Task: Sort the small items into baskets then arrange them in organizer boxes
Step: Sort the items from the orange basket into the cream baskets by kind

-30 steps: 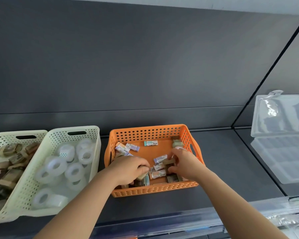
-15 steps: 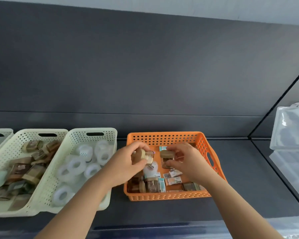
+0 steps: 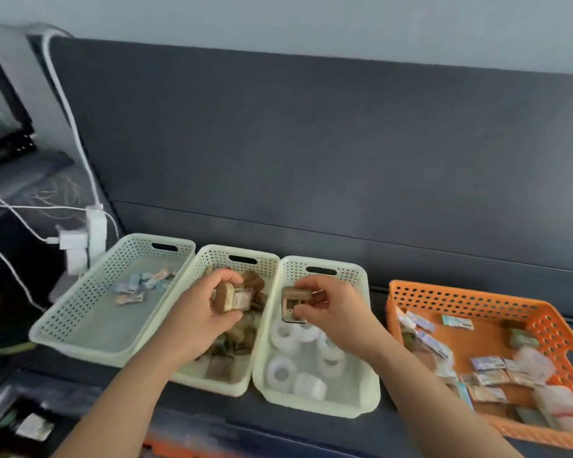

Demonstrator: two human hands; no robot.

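The head view looks down on a dark worktop [image 3: 411, 285] carrying three cream baskets in a row and an orange basket [image 3: 407, 299] to their right. The left hand [image 3: 199, 312] is above the middle cream basket [image 3: 212, 259], its fingers [image 3: 225, 277] clenched around a brown packet [image 3: 234, 300] with a pale label. That basket holds a heap of similar brown packets. The right hand [image 3: 331, 312] is above the far end of the right cream basket [image 3: 358, 276], fingers grasping a second brown packet [image 3: 295, 297]. Below it in that basket lie white tape rolls [image 3: 282, 371]. The left cream basket [image 3: 80, 312] holds a few small flat packs [image 3: 136, 285] near its far end. The orange basket contains mixed small items [image 3: 487, 368], mostly along its near side. At far left, white cables [image 3: 67, 104] run to a white plug block [image 3: 95, 233].
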